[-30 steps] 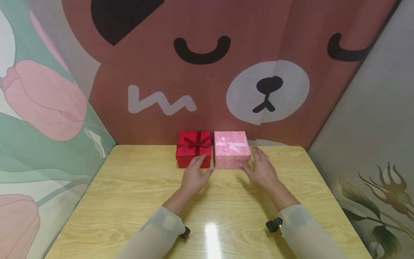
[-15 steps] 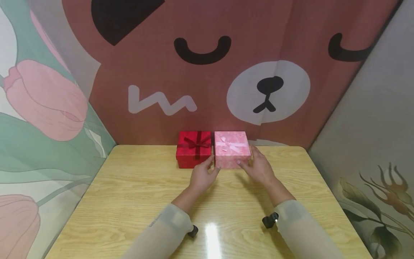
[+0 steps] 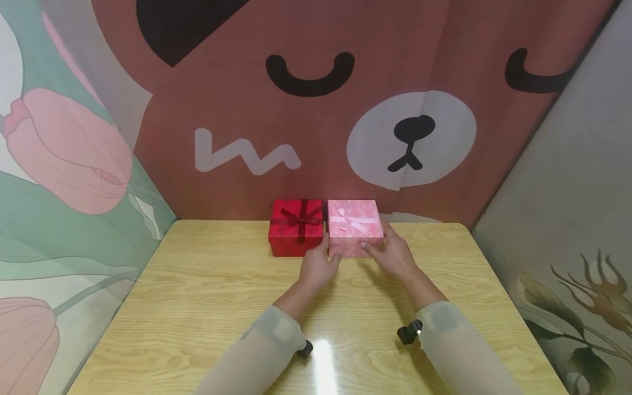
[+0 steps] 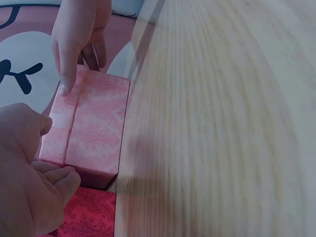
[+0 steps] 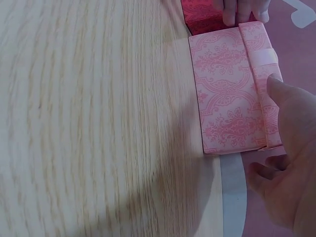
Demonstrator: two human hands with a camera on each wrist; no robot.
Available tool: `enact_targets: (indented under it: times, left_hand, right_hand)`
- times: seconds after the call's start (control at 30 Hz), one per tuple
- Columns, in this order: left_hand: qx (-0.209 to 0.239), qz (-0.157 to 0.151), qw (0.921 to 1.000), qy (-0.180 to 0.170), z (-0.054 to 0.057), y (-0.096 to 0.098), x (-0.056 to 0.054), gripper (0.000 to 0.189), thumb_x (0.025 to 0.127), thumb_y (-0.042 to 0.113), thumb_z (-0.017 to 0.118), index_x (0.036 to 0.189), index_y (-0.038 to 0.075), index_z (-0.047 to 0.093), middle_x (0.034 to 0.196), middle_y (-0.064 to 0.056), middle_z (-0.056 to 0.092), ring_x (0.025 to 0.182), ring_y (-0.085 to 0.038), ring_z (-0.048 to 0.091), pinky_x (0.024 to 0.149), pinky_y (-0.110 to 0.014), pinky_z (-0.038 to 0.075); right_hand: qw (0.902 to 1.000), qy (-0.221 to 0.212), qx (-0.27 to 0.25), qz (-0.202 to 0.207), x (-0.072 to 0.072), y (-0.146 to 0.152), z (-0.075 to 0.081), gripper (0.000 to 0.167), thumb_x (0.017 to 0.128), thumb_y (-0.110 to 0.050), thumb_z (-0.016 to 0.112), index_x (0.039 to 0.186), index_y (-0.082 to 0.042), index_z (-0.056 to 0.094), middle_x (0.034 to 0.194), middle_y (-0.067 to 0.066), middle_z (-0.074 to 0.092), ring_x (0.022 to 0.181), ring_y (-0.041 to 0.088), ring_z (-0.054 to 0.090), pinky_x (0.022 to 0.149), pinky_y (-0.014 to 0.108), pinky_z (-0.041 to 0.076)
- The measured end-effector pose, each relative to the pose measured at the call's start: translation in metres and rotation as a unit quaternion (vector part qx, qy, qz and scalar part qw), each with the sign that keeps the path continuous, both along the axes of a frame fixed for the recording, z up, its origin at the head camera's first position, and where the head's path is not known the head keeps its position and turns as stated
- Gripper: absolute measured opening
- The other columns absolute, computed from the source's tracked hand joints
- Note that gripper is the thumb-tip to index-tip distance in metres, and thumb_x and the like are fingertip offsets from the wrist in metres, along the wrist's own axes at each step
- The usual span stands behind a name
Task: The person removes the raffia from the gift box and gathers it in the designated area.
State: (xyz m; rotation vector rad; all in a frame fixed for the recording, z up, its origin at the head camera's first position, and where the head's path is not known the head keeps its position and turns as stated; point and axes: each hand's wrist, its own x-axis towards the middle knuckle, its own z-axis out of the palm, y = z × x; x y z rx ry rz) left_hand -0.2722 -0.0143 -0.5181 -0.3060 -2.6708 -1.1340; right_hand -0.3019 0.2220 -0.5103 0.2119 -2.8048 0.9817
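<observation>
A pink gift box (image 3: 351, 246) with a pale ribbon bow stands at the back of the table, its lid on. Just left of it is a red gift box (image 3: 291, 247) with a dark red ribbon. My left hand (image 3: 317, 270) holds the pink box's left front corner, its fingers in the narrow gap between the boxes and its thumb at the front. At the opposite corner my right hand (image 3: 396, 257) grips, thumb (image 5: 279, 89) on the front of the lid and fingers along the right side. The right fingertips are partly hidden behind the box in the head view.
Both boxes sit on a light wood-grain table (image 3: 222, 296), close to its back edge. Behind rises a brown bear-print backdrop (image 3: 237, 197), with flower-print panels at either side. Each sleeve cuff carries a small black camera (image 3: 408, 332).
My left hand has moved right, from in front of the red box to the pink box's left side. My right hand has closed in on its right side. Both boxes stay in place.
</observation>
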Motion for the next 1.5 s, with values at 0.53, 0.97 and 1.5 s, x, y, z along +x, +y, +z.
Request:
enact_targets:
  times: [0.53, 0.97, 1.5]
  left_hand:
    - [-0.013, 0.070, 0.9975, -0.004, 0.001, 0.023, -0.012, 0.056, 0.102, 0.026, 0.058, 0.148, -0.006, 0.052, 0.054, -0.002, 0.050, 0.052, -0.021, 0.049, 0.047, -0.037, 0.045]
    - [0.002, 0.088, 0.9946, 0.054, -0.006, 0.022, -0.010, 0.043, 0.102, 0.024, 0.063, 0.138, 0.001, 0.065, 0.080, -0.019, 0.074, 0.071, -0.039, 0.071, 0.066, -0.051, 0.060]
    - [0.042, 0.080, 0.9933, 0.072, -0.009, 0.017, -0.001, 0.034, 0.100, 0.021, 0.068, 0.130, 0.005, 0.072, 0.074, -0.012, 0.074, 0.057, -0.025, 0.064, 0.062, -0.042, 0.059]
  right_hand:
    - [1.0000, -0.004, -0.005, 0.000, -0.002, -0.001, -0.002, 0.095, 0.096, -0.052, 0.071, 0.163, -0.004, 0.025, 0.128, 0.031, 0.065, 0.120, 0.048, 0.062, 0.102, 0.061, 0.051]
    - [0.9999, -0.006, -0.001, -0.010, 0.005, 0.000, 0.000, 0.099, 0.096, -0.055, 0.070, 0.164, -0.002, 0.023, 0.124, 0.034, 0.066, 0.117, 0.047, 0.065, 0.096, 0.059, 0.055]
    - [0.9998, -0.005, 0.010, -0.017, 0.021, 0.003, 0.002, 0.098, 0.096, -0.053, 0.070, 0.163, 0.001, 0.023, 0.110, 0.032, 0.071, 0.109, 0.045, 0.067, 0.095, 0.059, 0.054]
